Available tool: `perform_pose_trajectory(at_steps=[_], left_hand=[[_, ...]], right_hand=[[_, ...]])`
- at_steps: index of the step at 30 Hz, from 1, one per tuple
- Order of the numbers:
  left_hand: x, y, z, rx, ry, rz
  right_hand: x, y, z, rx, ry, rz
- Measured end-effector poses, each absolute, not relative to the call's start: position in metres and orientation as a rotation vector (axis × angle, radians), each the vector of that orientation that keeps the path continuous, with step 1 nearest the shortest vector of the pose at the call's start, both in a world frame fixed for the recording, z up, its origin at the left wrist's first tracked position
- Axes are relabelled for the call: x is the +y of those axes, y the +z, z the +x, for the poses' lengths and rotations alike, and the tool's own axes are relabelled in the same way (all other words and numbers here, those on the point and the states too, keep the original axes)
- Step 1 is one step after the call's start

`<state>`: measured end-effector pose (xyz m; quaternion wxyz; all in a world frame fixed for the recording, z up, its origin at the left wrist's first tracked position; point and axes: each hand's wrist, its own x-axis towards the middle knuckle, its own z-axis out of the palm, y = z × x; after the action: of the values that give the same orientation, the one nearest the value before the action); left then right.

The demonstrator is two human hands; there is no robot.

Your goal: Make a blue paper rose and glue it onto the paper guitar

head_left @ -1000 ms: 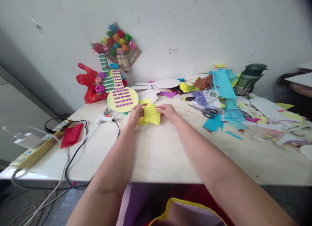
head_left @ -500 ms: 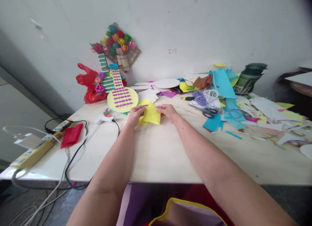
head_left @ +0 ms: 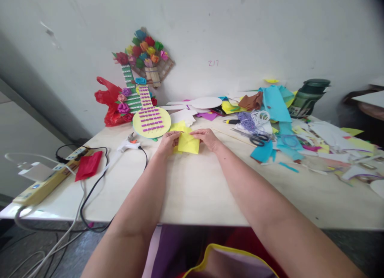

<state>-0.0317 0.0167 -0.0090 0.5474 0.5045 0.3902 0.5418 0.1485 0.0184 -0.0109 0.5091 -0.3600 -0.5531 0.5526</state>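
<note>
A creased square of yellow paper (head_left: 188, 143) is held up between my two hands over the table. My left hand (head_left: 169, 143) pinches its left edge, and my right hand (head_left: 208, 139) pinches the upper right corner. Behind it lies more yellow paper (head_left: 179, 126), partly covered by the square and my left fingers. Just beyond my left hand stands a round yellow paper shape with a long neck (head_left: 151, 122), crossed by rows of purple strips.
A hot glue gun (head_left: 128, 145), a red packet (head_left: 89, 166) and a power strip (head_left: 49, 178) with cables lie left. Scissors (head_left: 258, 139), yarn (head_left: 247, 122), paper scraps (head_left: 324, 134) and a green bottle (head_left: 310, 97) are right. Paper flowers (head_left: 147, 50) stand against the wall.
The yellow square has turned slightly and sits flatter towards me. My left hand has shifted a little on its left edge; the right keeps its pinch.
</note>
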Motion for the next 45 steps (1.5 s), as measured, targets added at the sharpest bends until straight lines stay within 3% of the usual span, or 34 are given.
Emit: perform_pose_trajectory(at_steps=[45], left_hand=[[0.0137, -0.0085, -0.0266, 1.018, 1.202, 1.266]], right_hand=[[0.0190, -0.0118, 0.1437, -1.332, 1.281, -0.859]])
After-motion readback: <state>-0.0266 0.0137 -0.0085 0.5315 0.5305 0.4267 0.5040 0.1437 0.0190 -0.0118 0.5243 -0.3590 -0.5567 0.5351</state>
